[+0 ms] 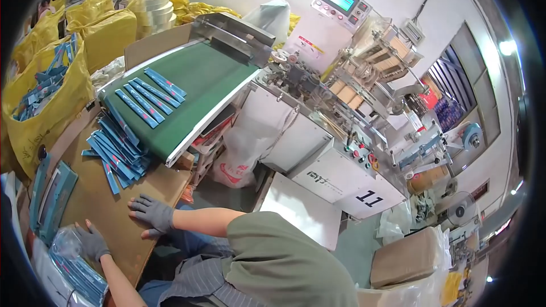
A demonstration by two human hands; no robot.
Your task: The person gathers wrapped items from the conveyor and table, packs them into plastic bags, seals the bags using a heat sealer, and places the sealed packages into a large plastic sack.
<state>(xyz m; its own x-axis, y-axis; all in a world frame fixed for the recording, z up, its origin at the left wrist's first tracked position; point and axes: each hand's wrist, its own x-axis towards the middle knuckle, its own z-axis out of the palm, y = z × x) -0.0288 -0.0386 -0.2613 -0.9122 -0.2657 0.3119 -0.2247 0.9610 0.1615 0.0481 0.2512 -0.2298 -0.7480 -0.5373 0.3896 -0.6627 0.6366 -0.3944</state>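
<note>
Both hands wear grey gloves with bare fingertips. My left hand [91,240] is at the lower left, its fingers apart, against a clear plastic bag [67,241] beside a packed bundle of blue packets [79,273]. My right hand [152,215] lies palm down with spread fingers on the brown table [102,210], holding nothing. Beyond it, a loose pile of blue packets [118,153] sits below the end of the green conveyor belt [193,91]. Several more blue packets [149,98] lie side by side on the belt.
A blue tray [57,199] stands at the table's left. Behind it is a yellow sack [51,131] full of packets. A white machine cabinet [347,182] and a white plastic bag [236,153] are right of the belt. A cardboard box [404,258] sits at lower right.
</note>
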